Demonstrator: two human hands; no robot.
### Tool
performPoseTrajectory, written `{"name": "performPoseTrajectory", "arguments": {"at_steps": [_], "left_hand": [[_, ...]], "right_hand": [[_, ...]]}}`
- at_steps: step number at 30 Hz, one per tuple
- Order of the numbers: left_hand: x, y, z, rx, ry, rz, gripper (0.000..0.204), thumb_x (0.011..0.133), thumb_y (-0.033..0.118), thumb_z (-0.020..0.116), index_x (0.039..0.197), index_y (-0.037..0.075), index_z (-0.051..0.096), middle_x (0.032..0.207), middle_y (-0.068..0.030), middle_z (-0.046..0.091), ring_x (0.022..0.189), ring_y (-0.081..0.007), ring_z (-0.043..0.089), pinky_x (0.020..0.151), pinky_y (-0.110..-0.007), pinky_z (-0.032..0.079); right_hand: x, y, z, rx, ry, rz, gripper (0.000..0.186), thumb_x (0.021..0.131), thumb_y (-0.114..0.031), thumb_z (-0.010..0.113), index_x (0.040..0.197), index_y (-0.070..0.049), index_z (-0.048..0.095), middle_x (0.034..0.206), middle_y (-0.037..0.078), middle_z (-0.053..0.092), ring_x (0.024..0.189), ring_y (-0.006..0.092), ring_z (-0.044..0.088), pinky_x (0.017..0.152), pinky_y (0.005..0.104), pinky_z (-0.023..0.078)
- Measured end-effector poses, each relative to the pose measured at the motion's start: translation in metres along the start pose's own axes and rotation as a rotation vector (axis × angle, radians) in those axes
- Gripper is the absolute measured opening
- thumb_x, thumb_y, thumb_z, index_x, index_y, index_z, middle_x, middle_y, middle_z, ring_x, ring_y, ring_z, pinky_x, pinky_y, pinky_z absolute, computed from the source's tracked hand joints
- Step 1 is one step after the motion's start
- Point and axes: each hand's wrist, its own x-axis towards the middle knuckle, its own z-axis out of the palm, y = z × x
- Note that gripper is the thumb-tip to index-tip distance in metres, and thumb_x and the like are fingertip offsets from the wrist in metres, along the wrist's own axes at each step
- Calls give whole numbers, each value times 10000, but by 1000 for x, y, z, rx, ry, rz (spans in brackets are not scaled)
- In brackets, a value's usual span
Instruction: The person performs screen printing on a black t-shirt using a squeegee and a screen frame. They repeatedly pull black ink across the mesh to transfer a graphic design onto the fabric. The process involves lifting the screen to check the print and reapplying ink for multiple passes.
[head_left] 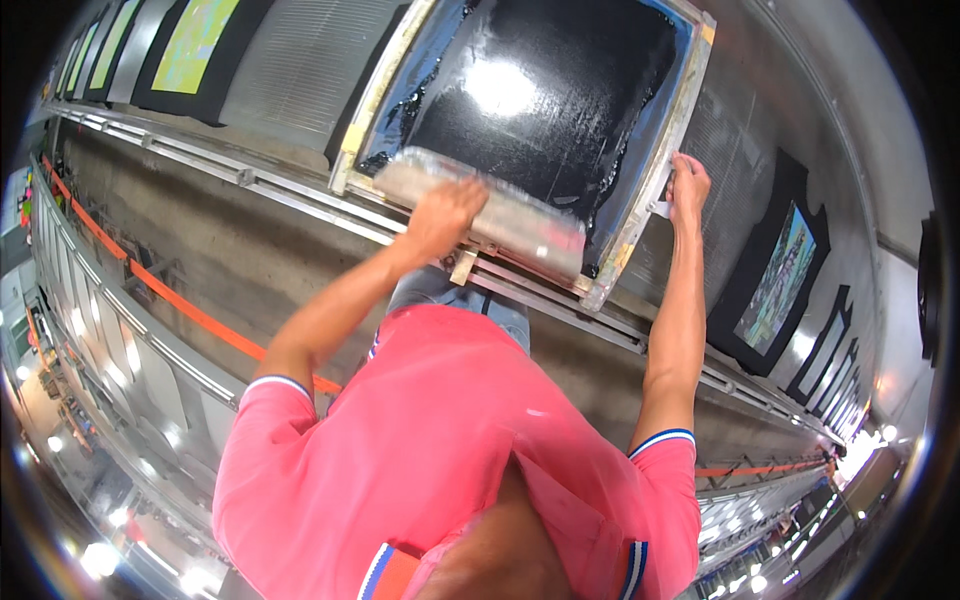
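My left hand (447, 218) is closed around a wide squeegee (535, 232), blurred by motion, which lies across the near end of a screen printing frame (672, 158). Glossy black ink (560, 100) coats most of the mesh inside the frame, and blue shows along its sides. At the frame's right edge, my right hand (688, 188) has its fingers curled in and grips the side rail, beside a small white tab (659, 208). Its fingertips are partly hidden.
Black shirts with yellow-green prints (195, 45) lie along the long table to the left. On the right is another black shirt with a colourful print (778, 275), with several more beyond. A metal rail (300, 198) runs along the table's near edge. Behind me stretches an orange bar (190, 300).
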Motion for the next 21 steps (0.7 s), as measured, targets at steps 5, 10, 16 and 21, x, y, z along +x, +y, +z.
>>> {"name": "performPoseTrajectory", "arguments": {"at_steps": [5,10,16,21], "left_hand": [[-46,6,0,-40,18,51,486,759,93,627,1238,9,639,1314,-156,642,1277,-300,581,1072,-454,450],[-42,-13,-16,-132,106,104,407,738,101,675,1135,13,656,1204,-134,684,1155,-289,648,964,-422,508],[-42,-54,22,-221,43,102,389,714,97,693,1098,34,683,1148,-121,706,1095,-286,665,933,-398,528],[-41,-47,27,-169,68,97,434,713,102,713,1144,64,685,1177,-84,706,1125,-282,655,1027,-458,485]], "right_hand": [[8,17,-10,-239,328,-212,338,881,-246,740,1054,45,746,944,138,753,867,217,683,834,356,518],[-26,-45,-2,-225,376,-226,353,881,-261,733,1052,47,748,953,141,754,846,198,684,798,352,521],[-30,-36,7,-196,414,-272,362,890,-258,721,1060,61,741,898,115,746,817,196,676,766,349,525],[-15,-25,-2,-78,334,-277,300,900,-220,720,1013,57,743,850,100,733,708,166,656,656,336,527]]}}
